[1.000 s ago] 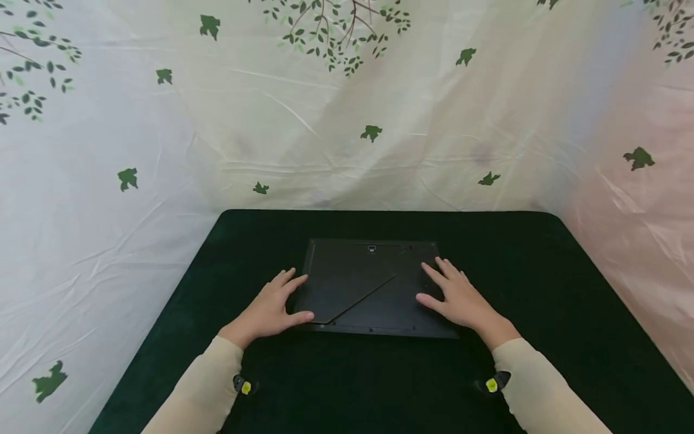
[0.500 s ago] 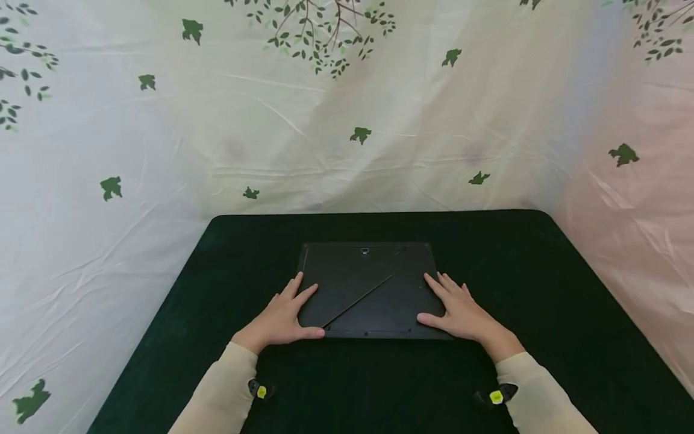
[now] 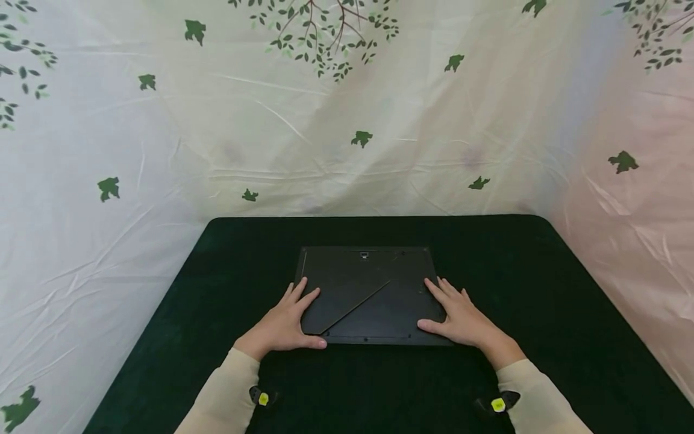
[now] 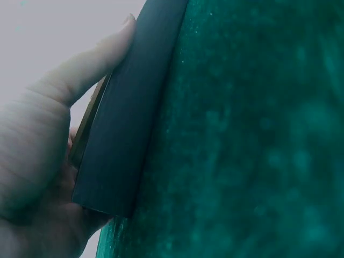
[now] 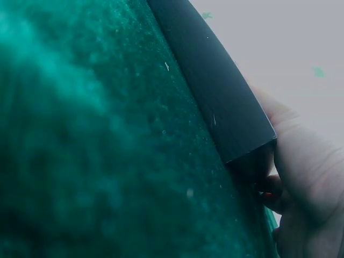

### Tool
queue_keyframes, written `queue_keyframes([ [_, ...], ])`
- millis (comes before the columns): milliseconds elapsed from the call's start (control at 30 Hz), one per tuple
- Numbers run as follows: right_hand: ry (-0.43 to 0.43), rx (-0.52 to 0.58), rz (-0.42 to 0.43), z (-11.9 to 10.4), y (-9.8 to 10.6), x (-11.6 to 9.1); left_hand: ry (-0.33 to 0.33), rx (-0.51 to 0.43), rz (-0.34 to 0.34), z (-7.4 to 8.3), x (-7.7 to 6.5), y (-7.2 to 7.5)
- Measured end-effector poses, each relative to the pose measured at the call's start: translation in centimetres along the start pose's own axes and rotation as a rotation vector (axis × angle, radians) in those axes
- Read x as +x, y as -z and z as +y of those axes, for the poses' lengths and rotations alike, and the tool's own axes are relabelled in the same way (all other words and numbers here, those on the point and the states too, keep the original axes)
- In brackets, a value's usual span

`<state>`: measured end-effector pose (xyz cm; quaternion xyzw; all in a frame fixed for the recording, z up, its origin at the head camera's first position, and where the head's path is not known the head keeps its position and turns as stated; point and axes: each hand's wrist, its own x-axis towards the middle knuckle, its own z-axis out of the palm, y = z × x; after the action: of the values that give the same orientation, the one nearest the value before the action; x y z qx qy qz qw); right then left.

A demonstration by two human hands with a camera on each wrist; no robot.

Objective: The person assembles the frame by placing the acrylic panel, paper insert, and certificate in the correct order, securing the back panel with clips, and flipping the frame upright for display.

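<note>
A black picture frame (image 3: 368, 307) lies back side up on the dark green cloth, with a small metal hanger (image 3: 364, 255) near its far edge and a thin diagonal line across its back panel. My left hand (image 3: 284, 322) rests spread at the near left corner, thumb along the front edge, one finger on top and the others by the left side. At the right side, my right hand (image 3: 461, 319) rests likewise, fingers spread and thumb on the back panel. Both wrist views show the frame's thick dark front side (image 4: 129, 118) beside the hands; some fingertips are hidden.
The green-covered table (image 3: 374, 392) extends on all sides of the frame. A pale curtain (image 3: 303, 120) printed with leaves and branches hangs behind and beside it. Each sleeve's cuff bears a small black device with a yellow mark (image 3: 263, 399).
My left hand has slid right and nearer along the corner, and the frame now lies squarer to the table. The right hand has barely moved. The head view has shifted slightly.
</note>
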<state>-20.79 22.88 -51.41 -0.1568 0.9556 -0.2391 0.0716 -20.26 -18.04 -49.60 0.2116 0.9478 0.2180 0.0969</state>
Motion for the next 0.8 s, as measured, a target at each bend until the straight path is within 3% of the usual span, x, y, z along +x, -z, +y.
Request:
queue_keyframes([
  [467,-0.058,-0.004,0.015,-0.5,0.1,-0.3,-0.004,-0.030,0.032,0.6,0.1,0.5],
  [800,-0.047,-0.023,0.099,-1.5,1.0,-0.2,-0.157,0.014,0.217,0.7,0.6,2.1],
])
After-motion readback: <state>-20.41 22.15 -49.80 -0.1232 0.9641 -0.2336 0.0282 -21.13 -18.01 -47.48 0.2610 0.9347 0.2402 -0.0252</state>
